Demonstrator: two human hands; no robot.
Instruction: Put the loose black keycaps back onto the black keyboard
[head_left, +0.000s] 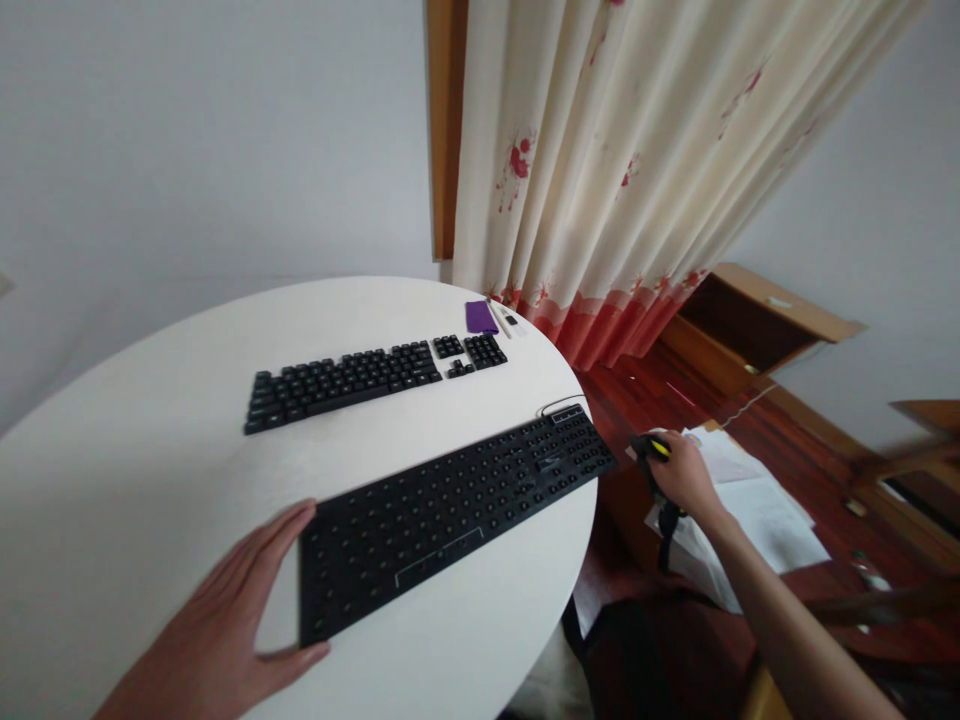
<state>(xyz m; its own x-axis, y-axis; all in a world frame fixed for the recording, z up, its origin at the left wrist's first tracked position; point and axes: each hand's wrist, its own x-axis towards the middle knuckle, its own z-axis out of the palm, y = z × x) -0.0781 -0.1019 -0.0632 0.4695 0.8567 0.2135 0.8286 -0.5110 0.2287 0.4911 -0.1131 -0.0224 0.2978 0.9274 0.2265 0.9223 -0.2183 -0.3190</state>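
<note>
A black keyboard base [450,500] without keycaps lies slantwise on the round white table [150,470]. My left hand [225,620] clasps its near left end, thumb under the front edge and fingers along the side. Beyond it lie rows of black keycaps [375,375] set out in keyboard layout. My right hand [679,475] is off the table's right edge, fingers wrapped round a small black tool with a yellow spot [652,450] and a dangling strap.
A purple block [481,317] and a white pen-like item [504,322] lie at the table's far edge. A flowered curtain [637,150] hangs behind. White papers [742,510] lie on the red wooden floor, near a wooden box [750,320].
</note>
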